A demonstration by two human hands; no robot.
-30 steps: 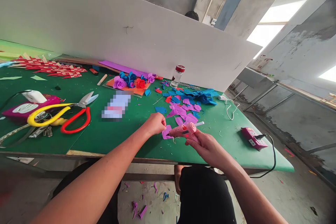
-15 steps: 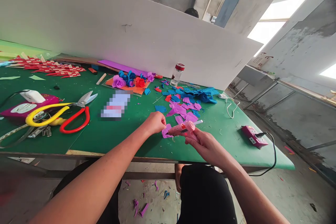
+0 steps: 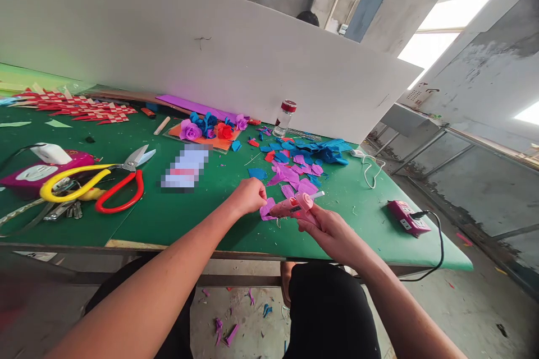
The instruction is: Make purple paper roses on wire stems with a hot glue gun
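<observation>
My left hand (image 3: 249, 196) is closed in a pinch on a small purple paper petal (image 3: 266, 210) just above the green table (image 3: 177, 213). My right hand (image 3: 332, 233) is wrapped round a pink hot glue gun (image 3: 295, 206), whose tip points left at the petal. A white glue stick pokes out of the gun's back end. Just behind the hands lies a heap of purple petals (image 3: 295, 176) and blue paper scraps (image 3: 324, 152).
Finished paper roses (image 3: 208, 128) sit on an orange sheet at the back. Large yellow and red shears (image 3: 96, 182) lie at left beside a magenta power strip (image 3: 37, 171). A glass bottle (image 3: 284, 119) stands near the white board. A second magenta power strip (image 3: 408, 217) lies at right.
Both hands with the petal and glue gun have stayed almost still; the view shifted slightly, nothing was picked up or let go.
</observation>
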